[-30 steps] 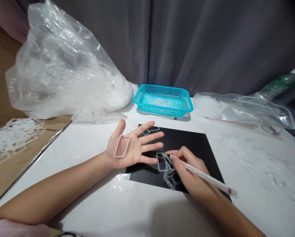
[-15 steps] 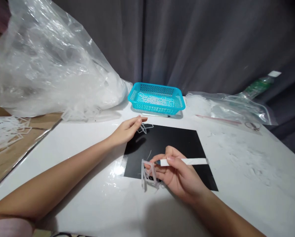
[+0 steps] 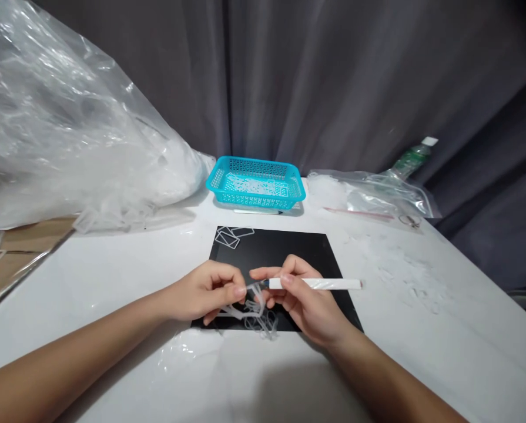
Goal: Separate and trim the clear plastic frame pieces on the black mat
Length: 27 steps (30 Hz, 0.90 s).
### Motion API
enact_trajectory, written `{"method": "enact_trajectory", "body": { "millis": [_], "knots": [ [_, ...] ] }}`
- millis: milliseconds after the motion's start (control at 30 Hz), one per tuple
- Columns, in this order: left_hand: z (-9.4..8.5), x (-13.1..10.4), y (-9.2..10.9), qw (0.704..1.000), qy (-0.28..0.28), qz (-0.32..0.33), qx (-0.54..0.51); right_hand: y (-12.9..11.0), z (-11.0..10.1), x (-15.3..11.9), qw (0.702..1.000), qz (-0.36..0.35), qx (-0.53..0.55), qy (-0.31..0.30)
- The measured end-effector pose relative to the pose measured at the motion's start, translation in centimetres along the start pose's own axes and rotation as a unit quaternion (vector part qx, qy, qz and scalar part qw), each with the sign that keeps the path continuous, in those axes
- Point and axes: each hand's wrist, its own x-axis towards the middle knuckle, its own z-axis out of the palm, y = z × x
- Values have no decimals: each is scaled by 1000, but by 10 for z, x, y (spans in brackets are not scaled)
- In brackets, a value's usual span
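Over the black mat (image 3: 284, 244), my left hand (image 3: 210, 291) pinches a translucent plastic frame (image 3: 240, 313) between thumb and fingers. My right hand (image 3: 307, 302) is closed round a white pen-shaped tool (image 3: 322, 284), its dark bluish tip pointing left at the frame. Too small to make out is whether the tip touches it. A tangle of clear plastic strips and frames (image 3: 263, 323) hangs below the right fingers, partly hidden by them. Several thin rectangular frames (image 3: 228, 238) lie overlapping at the mat's far left corner.
A blue perforated basket (image 3: 256, 200) holding whitish pieces stands behind the mat. To the left is a big clear bag (image 3: 90, 147), with cardboard (image 3: 33, 249) carrying more frames. Back right are a zip bag (image 3: 368, 197), a green bottle (image 3: 415, 158) and plastic scraps (image 3: 415, 282).
My left hand has come back from the mat's far left corner to the right hand and now pinches a frame. The right hand keeps the pen-shaped tool. The view has shifted a little.
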Motion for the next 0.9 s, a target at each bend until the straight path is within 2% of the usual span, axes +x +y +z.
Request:
{"method": "enact_trajectory", "body": {
  "millis": [133, 300, 800, 867, 900],
  "knots": [
    [-4, -4, 4, 999, -29, -38, -8, -6, -1, -1, 997, 47, -29, -48],
    [-5, -5, 5, 997, -62, -52, 1, -5, 0, -3, 993, 84, -63, -57],
    [-4, -2, 2, 996, -75, -47, 32, -1, -4, -3, 985, 57, -146, -68],
    [-4, 1, 1, 997, -51, -12, 51, -1, -4, -3, 984, 44, -162, -57],
    [-5, 3, 0, 997, -6, 22, 71, -1, -4, -3, 983, 34, -174, -45]
  ]
}}
